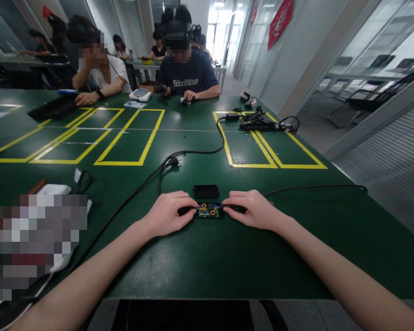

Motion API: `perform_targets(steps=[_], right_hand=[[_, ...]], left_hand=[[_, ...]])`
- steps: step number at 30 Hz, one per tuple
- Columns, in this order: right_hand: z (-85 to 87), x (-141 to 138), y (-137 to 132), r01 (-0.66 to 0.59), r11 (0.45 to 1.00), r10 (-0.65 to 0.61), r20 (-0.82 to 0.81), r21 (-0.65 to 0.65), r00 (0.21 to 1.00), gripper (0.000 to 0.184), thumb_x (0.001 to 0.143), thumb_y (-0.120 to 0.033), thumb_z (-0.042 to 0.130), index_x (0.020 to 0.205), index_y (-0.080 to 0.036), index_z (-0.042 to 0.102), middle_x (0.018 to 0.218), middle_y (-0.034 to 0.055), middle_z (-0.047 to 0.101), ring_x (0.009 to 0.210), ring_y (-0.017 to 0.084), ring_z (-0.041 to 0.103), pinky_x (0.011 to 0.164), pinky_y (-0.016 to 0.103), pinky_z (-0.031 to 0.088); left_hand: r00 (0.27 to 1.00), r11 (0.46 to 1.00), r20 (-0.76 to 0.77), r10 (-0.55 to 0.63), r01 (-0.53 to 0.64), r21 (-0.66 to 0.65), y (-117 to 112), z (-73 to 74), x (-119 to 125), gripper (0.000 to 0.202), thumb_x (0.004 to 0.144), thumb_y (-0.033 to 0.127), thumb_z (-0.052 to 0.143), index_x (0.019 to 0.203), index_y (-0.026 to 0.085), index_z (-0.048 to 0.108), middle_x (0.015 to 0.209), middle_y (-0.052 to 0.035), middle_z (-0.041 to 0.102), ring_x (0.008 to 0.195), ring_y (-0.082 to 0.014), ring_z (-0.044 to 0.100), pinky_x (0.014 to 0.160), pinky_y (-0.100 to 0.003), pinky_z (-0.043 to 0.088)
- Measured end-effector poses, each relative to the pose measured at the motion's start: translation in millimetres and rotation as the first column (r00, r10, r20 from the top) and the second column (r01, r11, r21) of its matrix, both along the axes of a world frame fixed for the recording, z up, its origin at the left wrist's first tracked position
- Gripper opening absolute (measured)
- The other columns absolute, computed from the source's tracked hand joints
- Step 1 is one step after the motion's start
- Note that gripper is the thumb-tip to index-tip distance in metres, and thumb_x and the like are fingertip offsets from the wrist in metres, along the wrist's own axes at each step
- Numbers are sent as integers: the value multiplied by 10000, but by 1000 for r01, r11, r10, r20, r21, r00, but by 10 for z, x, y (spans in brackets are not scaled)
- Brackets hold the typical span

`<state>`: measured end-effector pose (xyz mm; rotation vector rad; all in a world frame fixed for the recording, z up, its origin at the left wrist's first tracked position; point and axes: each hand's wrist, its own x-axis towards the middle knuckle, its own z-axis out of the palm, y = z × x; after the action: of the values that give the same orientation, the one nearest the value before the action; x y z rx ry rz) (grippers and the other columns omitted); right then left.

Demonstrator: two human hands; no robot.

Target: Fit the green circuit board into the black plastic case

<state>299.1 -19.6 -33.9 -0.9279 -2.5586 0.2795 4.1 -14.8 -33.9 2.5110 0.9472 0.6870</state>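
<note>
A small green circuit board point(204, 213) with copper coils and coloured wires sits in a black case half on the table, between my hands. My left hand point(169, 214) pinches a black cable point(184, 210) at the left end of the case. At the opposite end, my right hand point(251, 209) has thumb and fingers closed on another black cable point(239, 209). Just beyond the board lies a separate black plastic cover point(206, 191), its hollow side up. My fingertips hide where both cables enter the case.
A long black cord point(124, 202) with a plug point(173, 162) runs across the green table point(227, 266). Bundled black cables point(267, 124) lie at the far right. A blurred-out item point(37, 239) is at my left. Two people point(189, 76) point(106, 73) sit opposite.
</note>
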Motion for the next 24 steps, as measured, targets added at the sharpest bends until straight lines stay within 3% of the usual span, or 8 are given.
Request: perform_targets(steps=[9, 15, 24], right_hand=[[-67, -27, 20, -47, 982, 41, 34, 185, 999, 256, 1027, -257, 517, 993, -146, 745, 806, 51, 703, 647, 128, 646, 566, 244, 433], [-82, -24, 35, -81, 974, 69, 61, 212, 996, 326, 1014, -425, 591, 1056, -135, 735, 896, 95, 733, 747, 172, 690, 617, 260, 495], [-102, -55, 23, -74, 959, 43, 119, 273, 992, 347, 1048, -431, 574, 1054, -130, 747, 883, 95, 719, 741, 176, 679, 618, 272, 477]], left_hand=[[1000, 1000, 29, -5, 4, 4, 44, -8, -3, 164, 984, 190, 614, 888, 187, 746, 862, -49, 738, 853, -204, 642, 775, -322, 524], [995, 999, 82, -53, 53, 11, 65, -23, -35, 136, 978, 176, 616, 939, 184, 746, 871, -46, 740, 851, -196, 651, 768, -312, 526], [997, 998, 57, -47, 50, -46, 80, -10, -56, 176, 991, 200, 593, 967, 188, 768, 894, -51, 738, 858, -186, 671, 790, -303, 547]])
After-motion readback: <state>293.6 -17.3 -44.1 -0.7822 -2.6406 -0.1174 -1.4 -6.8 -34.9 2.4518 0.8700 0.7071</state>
